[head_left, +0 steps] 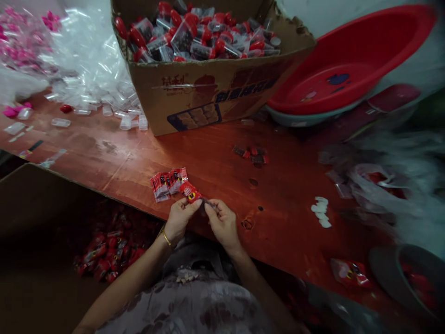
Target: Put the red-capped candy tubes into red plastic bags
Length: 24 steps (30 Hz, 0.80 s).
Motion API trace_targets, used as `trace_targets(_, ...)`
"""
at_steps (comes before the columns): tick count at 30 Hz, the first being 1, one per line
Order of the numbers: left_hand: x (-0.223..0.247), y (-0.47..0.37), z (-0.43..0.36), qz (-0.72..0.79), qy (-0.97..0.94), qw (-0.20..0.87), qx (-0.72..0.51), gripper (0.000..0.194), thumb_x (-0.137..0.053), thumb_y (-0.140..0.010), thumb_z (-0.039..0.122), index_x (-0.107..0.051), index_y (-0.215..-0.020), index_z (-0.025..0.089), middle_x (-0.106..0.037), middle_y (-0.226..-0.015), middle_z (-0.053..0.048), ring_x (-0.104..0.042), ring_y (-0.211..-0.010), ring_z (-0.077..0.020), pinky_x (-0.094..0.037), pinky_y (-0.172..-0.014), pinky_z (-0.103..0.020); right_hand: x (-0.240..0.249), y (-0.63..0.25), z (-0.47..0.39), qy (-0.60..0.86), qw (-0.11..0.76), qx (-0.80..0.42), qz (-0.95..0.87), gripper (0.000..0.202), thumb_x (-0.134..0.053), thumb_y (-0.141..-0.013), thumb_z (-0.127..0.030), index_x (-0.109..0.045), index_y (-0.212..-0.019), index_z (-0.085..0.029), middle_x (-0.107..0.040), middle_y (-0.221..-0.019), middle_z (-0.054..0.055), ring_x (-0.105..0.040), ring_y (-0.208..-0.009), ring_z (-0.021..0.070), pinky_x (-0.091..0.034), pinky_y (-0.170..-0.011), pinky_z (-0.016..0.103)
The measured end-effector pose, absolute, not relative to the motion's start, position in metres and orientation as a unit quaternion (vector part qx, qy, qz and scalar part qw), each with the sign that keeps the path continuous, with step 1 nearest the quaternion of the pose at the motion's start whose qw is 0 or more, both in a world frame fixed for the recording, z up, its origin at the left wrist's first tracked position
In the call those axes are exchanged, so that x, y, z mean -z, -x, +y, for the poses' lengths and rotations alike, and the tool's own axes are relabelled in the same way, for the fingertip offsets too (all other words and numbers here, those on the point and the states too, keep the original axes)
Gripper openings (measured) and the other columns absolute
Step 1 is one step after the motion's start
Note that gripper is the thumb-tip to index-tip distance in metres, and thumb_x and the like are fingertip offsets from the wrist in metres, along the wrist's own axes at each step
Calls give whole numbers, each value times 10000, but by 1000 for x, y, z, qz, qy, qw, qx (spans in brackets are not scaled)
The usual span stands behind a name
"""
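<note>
Near the table's front edge, my left hand [179, 217] pinches the lower end of a small red printed packet [190, 191]. Opposite it, my right hand [221, 222] has its thumb and fingers pressed together on a dark piece at the same end of the packet; what that piece is I cannot make out. A fanned stack of red sachets [162, 186] lies just beyond my left hand, close to the packet. Farther back on the table are a few small clear tubes with red caps and dark contents [257, 159].
A cardboard box [208, 93] full of red-capped clear tubes stands at the back. Clear plastic caps [125, 121] are heaped left of it. Red and teal basins [323, 93] lean at the right. White pieces [321, 212] lie right. Below left, an open carton [34, 195] holds red packets.
</note>
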<state>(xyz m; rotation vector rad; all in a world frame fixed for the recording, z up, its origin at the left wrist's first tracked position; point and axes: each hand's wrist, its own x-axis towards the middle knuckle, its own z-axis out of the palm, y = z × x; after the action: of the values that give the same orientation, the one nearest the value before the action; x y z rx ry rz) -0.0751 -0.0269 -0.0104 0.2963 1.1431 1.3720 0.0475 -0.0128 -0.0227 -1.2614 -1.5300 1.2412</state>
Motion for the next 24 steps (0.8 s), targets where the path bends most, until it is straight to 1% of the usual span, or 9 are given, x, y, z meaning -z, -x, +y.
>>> trace_targets(3,8,75,-26,487,-129,612,-609,364,-825,-502,334,-655,-740,119,-675,-687,-24,-590,-618,-112,-461,-632,-220,21,-47,-10,469,377,-536,-593,240,-519,-818,-416,-585,-834,-186,-589,-581,-23,-462,-411,79,-349,-370,186)
trace_targets(6,7,69,-25,480,-111,590,-639,391,-808,-528,350,-651,-810,128,-698,-780,-52,-628,-735,-160,-479,-724,-269,25,-41,-14,470,394,-538,-577,254,-523,-819,-426,-588,-865,-185,-560,-545,-36,-435,-382,74,-335,-353,186)
trace_targets(8,8,64,-24,483,-109,587,-641,401,-805,-530,364,-653,-816,127,-699,-785,-58,-633,-749,-169,-480,-737,-278,29,-36,-18,487,420,-520,-562,258,-518,-826,-427,-588,-887,-186,-555,-546,-38,-429,-372,74,-345,-351,189)
trace_targets(11,9,59,-24,484,-112,595,-632,390,-787,-555,397,-668,-802,120,-692,-782,-61,-633,-759,-170,-475,-718,-262,32,-33,-21,502,442,-487,-562,259,-507,-838,-414,-587,-942,-191,-604,-628,-13,-461,-391,81,-380,-364,197)
trace_targets(13,8,62,-24,478,-108,597,-635,380,-779,-568,402,-674,-802,121,-688,-789,-57,-631,-763,-162,-471,-711,-248,30,-35,-19,482,426,-496,-583,269,-496,-847,-394,-582,-1009,-198,-624,-659,-7,-499,-416,89,-414,-393,203)
trace_targets(15,6,67,-25,471,-104,601,-638,372,-780,-574,396,-679,-802,120,-685,-781,-51,-628,-744,-147,-469,-701,-233,26,-40,-14,440,393,-527,-612,283,-487,-854,-360,-571,-1078,-208,-620,-629,-24,-544,-448,99,-460,-456,211)
trace_targets(17,5,72,-26,464,-107,607,-636,361,-777,-587,390,-683,-804,117,-683,-758,-43,-621,-713,-132,-469,-691,-223,24,-43,-10,408,366,-548,-632,279,-500,-849,-322,-570,-1097,-215,-611,-593,-42,-575,-479,104,-489,-520,221)
trace_targets(21,6,71,-29,462,-121,629,-613,331,-762,-624,377,-676,-813,120,-678,-717,-28,-609,-648,-116,-471,-655,-218,24,-39,-6,410,378,-566,-607,168,-557,-805,-305,-583,-944,-214,-645,-659,-33,-585,-495,99,-484,-492,209)
trace_targets(24,3,72,-31,462,-117,645,-597,359,-774,-608,373,-667,-843,123,-698,-780,-55,-643,-712,-154,-495,-701,-255,21,-36,2,415,370,-535,-636,154,-606,-771,-347,-580,-839,-211,-646,-653,-29,-600,-539,113,-486,-516,213)
